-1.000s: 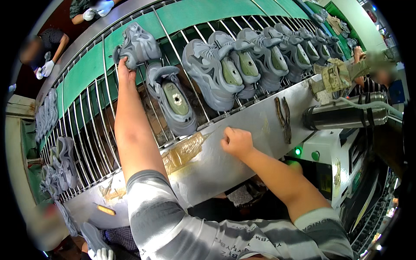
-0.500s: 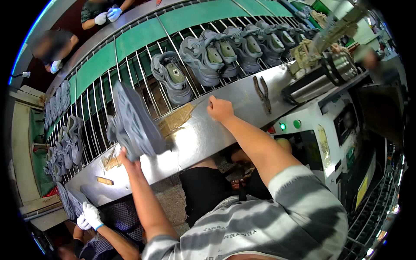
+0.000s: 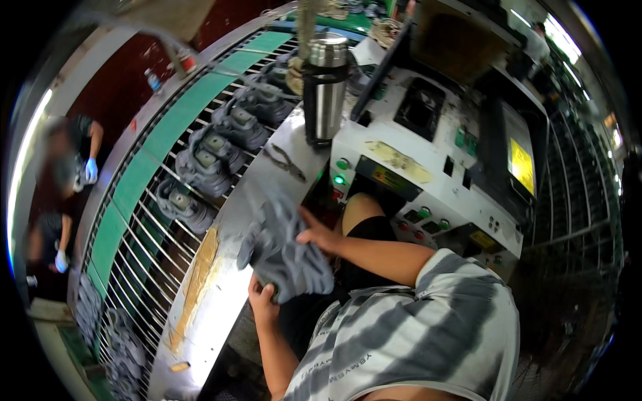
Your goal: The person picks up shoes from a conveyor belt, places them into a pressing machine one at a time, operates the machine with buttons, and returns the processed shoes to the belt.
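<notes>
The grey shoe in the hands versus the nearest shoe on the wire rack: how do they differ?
The grey shoe is lifted over the metal bench, gripped by the left hand and right hand; the rack shoe lies untouched on the wire rack. The held one looks motion-blurred; the rack one sharp. Both are grey.

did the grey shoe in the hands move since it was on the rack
Yes. The grey shoe has come off the wire rack, across the metal bench, to the person's near side, held by the left hand and right hand.

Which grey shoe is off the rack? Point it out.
The shoe held in both hands, left hand and right hand, over the steel bench; the others sit on the rack.
</notes>
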A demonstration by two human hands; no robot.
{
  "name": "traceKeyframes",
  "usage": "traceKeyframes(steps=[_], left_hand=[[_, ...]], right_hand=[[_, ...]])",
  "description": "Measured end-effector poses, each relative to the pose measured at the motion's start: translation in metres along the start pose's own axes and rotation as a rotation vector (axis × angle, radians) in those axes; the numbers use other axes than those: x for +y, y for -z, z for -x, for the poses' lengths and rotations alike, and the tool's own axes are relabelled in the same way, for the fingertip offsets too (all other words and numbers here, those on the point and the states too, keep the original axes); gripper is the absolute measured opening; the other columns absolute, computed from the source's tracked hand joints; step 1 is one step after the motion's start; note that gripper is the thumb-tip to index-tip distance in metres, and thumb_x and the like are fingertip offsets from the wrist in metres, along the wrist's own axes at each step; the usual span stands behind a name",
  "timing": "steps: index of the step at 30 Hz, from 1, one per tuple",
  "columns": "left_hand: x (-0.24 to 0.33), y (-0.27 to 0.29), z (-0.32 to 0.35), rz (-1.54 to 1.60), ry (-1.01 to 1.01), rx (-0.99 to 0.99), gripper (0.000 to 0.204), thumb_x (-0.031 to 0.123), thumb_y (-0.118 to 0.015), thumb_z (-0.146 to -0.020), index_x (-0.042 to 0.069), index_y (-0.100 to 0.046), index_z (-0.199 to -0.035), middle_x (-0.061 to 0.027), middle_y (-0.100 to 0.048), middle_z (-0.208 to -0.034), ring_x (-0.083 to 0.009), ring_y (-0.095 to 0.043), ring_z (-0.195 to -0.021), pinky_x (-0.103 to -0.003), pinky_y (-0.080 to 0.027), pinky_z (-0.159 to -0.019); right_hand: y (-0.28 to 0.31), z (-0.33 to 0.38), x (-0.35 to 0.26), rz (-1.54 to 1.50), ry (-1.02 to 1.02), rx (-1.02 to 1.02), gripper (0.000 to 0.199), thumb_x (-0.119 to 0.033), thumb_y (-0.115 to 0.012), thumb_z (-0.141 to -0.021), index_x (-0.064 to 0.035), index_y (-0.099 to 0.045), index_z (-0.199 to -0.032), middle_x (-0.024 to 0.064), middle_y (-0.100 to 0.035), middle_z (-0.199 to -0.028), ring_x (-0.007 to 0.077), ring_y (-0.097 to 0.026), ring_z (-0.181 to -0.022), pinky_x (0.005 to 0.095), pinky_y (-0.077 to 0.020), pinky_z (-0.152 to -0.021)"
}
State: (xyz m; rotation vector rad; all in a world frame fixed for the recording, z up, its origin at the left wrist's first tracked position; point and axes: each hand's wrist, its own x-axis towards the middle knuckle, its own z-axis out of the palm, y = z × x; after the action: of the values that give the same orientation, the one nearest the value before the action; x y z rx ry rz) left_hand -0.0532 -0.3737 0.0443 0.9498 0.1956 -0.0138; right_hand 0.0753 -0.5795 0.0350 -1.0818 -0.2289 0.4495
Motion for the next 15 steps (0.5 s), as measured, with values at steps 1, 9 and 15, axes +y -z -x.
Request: traceKeyframes(steps=[1, 9, 15], left_hand=[[0.004, -0.018, -0.015, -0.008, 0.007, -0.099, 0.070, 0.022, -0.073, -0.074, -0.007, -0.046, -0.132, -0.0119, -0.058, -0.121, -0.0233, -0.058, -0.110, -0.034, -0.045, -0.096], [-0.054, -0.025, -0.161, -0.643, -0.053, 0.108, 0.022, 0.018, -0.061, -0.090, -0.002, -0.069, -0.090, -0.0065, -0.066, -0.074, -0.0153, -0.061, -0.069, -0.028, -0.049, -0.066], [-0.084, 0.045, -0.169, -1.204, -0.336, 0.506, 0.020, 0.019, -0.062, -0.082, 0.001, -0.064, -0.075, -0.0121, -0.063, -0.067, -0.0235, -0.059, -0.059, -0.036, -0.047, -0.059]], right_hand=[[0.003, 0.010, -0.033, -0.127, -0.031, 0.049, 0.083, -0.020, -0.065, -0.074, -0.0084, -0.027, -0.147, 0.0141, -0.047, -0.132, 0.0264, -0.049, -0.118, 0.0383, -0.0403, -0.102], [0.171, 0.050, -0.241, -0.013, 0.298, 0.702, 0.075, -0.021, -0.063, -0.069, -0.0085, -0.039, -0.139, 0.0142, -0.056, -0.119, 0.0297, -0.059, -0.103, 0.0417, -0.0498, -0.092], [0.320, 0.006, -0.376, 0.938, 0.158, 1.295, 0.094, -0.042, -0.072, -0.061, -0.0072, -0.041, -0.143, 0.0205, -0.049, -0.139, 0.0315, -0.052, -0.122, 0.0369, -0.0403, -0.101]])
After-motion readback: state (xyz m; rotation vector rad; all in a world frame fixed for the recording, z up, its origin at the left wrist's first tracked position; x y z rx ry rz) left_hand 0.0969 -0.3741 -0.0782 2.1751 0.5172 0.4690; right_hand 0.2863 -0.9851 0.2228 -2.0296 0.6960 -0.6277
